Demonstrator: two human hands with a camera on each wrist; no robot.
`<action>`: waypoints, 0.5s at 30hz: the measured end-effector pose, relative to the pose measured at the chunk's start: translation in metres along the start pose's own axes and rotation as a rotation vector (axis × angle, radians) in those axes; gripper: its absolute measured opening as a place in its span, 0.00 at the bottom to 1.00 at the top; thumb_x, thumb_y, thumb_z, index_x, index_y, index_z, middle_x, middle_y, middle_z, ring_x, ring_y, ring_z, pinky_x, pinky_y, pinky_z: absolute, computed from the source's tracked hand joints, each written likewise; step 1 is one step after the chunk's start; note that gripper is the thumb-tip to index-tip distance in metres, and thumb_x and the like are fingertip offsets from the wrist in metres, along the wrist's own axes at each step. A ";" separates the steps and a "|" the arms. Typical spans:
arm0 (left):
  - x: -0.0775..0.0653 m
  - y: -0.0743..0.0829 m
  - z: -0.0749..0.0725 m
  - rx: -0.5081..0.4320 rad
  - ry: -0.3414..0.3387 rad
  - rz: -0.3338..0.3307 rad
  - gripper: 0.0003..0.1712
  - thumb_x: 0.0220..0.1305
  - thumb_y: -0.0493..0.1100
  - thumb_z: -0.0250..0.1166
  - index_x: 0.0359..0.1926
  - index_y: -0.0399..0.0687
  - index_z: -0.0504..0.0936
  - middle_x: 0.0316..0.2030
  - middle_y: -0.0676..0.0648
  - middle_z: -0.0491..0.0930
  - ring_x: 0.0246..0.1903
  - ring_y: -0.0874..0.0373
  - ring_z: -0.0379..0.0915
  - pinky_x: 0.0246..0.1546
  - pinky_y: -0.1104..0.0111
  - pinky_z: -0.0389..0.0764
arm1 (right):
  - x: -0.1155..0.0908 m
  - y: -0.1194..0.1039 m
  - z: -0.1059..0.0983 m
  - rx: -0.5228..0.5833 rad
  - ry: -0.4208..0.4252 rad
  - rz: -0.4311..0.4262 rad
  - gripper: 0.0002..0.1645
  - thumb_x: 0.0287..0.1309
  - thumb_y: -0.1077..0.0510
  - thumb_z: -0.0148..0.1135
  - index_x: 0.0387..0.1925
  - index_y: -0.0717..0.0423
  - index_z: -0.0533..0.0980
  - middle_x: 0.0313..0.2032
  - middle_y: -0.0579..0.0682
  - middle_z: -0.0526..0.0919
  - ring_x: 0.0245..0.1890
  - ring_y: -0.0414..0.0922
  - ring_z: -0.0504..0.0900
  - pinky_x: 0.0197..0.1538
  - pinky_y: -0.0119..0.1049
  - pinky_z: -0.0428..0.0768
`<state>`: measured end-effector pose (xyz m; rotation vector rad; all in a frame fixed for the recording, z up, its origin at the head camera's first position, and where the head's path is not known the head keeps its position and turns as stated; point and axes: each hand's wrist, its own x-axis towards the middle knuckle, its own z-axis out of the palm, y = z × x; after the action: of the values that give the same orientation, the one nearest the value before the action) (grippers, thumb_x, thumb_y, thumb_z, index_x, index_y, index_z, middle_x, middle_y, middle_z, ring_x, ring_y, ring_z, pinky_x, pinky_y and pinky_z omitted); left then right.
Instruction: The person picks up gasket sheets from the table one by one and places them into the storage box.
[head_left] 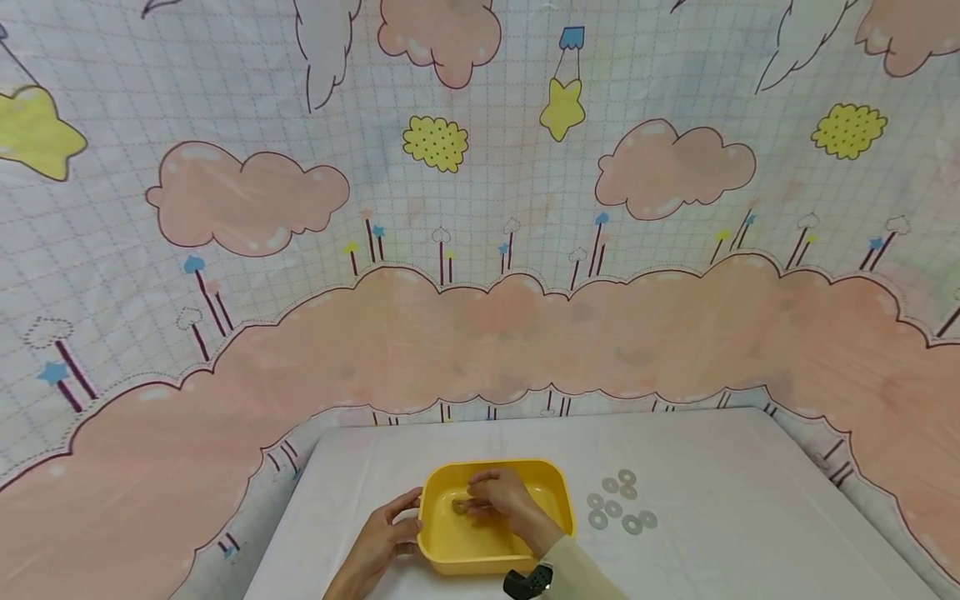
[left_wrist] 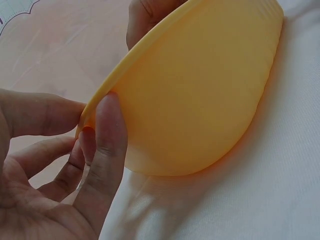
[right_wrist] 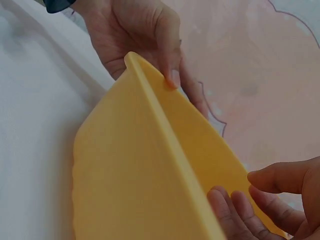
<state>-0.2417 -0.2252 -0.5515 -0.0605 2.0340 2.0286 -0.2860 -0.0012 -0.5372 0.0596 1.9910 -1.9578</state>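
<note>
A yellow plastic basin with a rounded rim stands on the white table. My left hand pinches its left rim; in the left wrist view the thumb lies along the outer wall with fingers over the edge. Inside the basin is my right hand, reaching over the near right side. Its fingers are loosely bent, with the thumb apart and nothing visible between them. One or more flat washers lie on the basin floor right by those fingertips. A dark watch is on the right wrist.
Several flat grey washers lie in a loose group on the white table, right of the basin. Behind the table hangs a patterned cloth with clouds and stars, and it also runs along both sides.
</note>
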 end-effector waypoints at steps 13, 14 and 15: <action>0.000 0.001 -0.001 0.007 0.005 -0.020 0.42 0.57 0.33 0.62 0.73 0.34 0.59 0.61 0.36 0.66 0.35 0.57 0.78 0.34 0.65 0.82 | -0.023 -0.021 -0.020 -0.011 -0.026 -0.134 0.16 0.62 0.63 0.61 0.48 0.70 0.77 0.40 0.58 0.83 0.36 0.45 0.86 0.42 0.40 0.87; 0.000 0.001 -0.001 0.007 0.004 -0.017 0.42 0.57 0.33 0.62 0.73 0.34 0.59 0.61 0.36 0.66 0.35 0.57 0.78 0.34 0.65 0.83 | -0.025 -0.022 -0.021 -0.015 -0.024 -0.141 0.15 0.62 0.63 0.62 0.48 0.69 0.77 0.39 0.57 0.83 0.36 0.45 0.86 0.42 0.41 0.87; 0.000 0.000 -0.001 0.005 0.002 -0.016 0.42 0.57 0.33 0.62 0.73 0.34 0.59 0.61 0.36 0.66 0.35 0.57 0.78 0.35 0.65 0.83 | -0.027 -0.023 -0.022 -0.018 -0.024 -0.150 0.15 0.62 0.63 0.62 0.47 0.69 0.77 0.39 0.56 0.83 0.36 0.46 0.86 0.42 0.41 0.87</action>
<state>-0.2420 -0.2261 -0.5511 -0.0772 2.0331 2.0144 -0.2718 0.0245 -0.5077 -0.1204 2.0502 -2.0202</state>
